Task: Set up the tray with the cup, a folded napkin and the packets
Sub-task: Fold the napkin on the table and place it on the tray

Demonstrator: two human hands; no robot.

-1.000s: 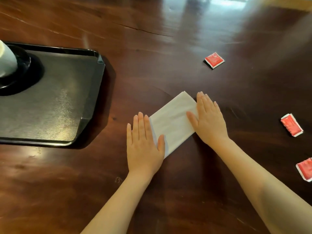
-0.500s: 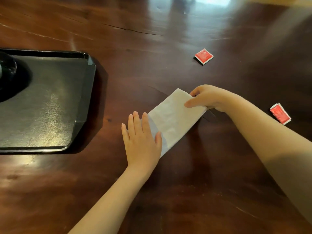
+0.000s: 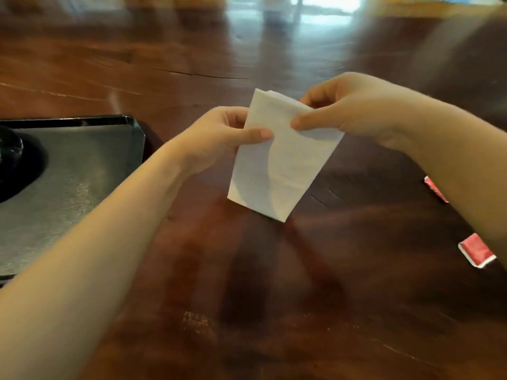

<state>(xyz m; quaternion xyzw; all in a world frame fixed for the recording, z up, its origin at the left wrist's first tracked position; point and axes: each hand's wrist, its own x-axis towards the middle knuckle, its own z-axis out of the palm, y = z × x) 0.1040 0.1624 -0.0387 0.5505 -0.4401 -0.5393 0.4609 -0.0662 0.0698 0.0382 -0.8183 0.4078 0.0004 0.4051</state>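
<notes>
Head view, looking down over your forearms: your left hand (image 3: pixel 219 138) and right hand (image 3: pixel 354 111) both pinched the white folded paper napkin (image 3: pixel 279 160) at its upper part, thumbs on the near face, other fingers behind it. Napkin was held up off the dark reddish-brown polished wooden desk (image 3: pixel 274 297), hanging roughly upright with its lower edge tilted, free of any surface. Left thumb pressed the left edge; right thumb pressed near the right upper corner.

Black rectangular plastic tray (image 3: pixel 82 187) sat on the desk at left, partly behind your left forearm. A dark round object (image 3: pixel 13 165) stood on the tray's left part, cut off by the frame edge; too little showed to name it.

Two small red packets with white edges lay on the desk at right: one (image 3: pixel 477 250) near the frame edge, the other (image 3: pixel 434 189) mostly hidden behind your right forearm. Both well apart from the tray.
</notes>
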